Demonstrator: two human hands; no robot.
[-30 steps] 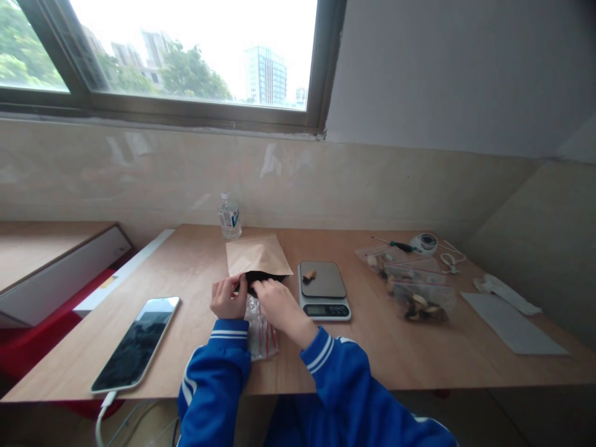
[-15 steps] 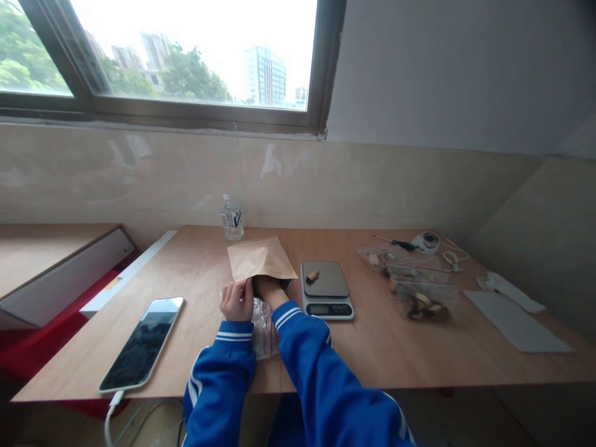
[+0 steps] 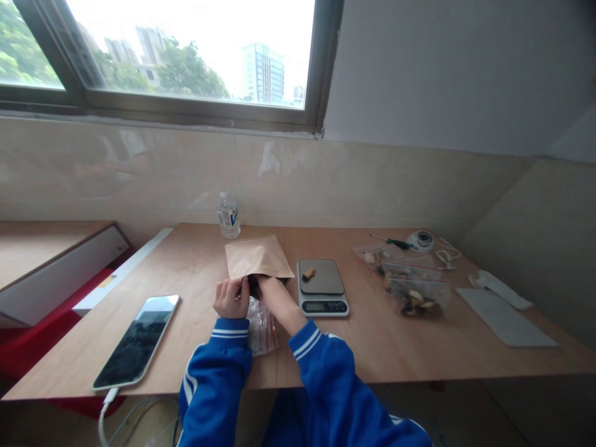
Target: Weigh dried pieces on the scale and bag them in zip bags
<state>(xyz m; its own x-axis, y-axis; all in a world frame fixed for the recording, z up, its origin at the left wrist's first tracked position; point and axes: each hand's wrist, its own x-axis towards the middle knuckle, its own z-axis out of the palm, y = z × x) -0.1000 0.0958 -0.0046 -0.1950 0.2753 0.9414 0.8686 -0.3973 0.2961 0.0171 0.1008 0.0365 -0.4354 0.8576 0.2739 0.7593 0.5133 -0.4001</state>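
A brown paper bag [image 3: 259, 256] lies on the table with its mouth facing me. My left hand [image 3: 231, 298] pinches the near edge of that mouth, fingers closed on the paper. Inside the bag is my right hand [image 3: 272, 293]; its fingers are hidden, and only the back of the hand and the wrist show. Under my wrists rest clear zip bags [image 3: 263, 329] with red seal lines. Just right of the bag stands a kitchen scale [image 3: 323, 279], with a small tan, dried-looking piece [image 3: 308, 274] on its plate.
A phone [image 3: 137, 341] on a charging cable lies at left. A water bottle [image 3: 228, 215] stands at the back. To the right are filled zip bags [image 3: 416, 298], a green-handled screwdriver [image 3: 399, 243], a white camera-like device [image 3: 420, 241] and a white sheet [image 3: 507, 318].
My right forearm has swung to the right and more of the wrist shows, the hand still in the bag. My left hand keeps its pinch. The view has shifted slightly.
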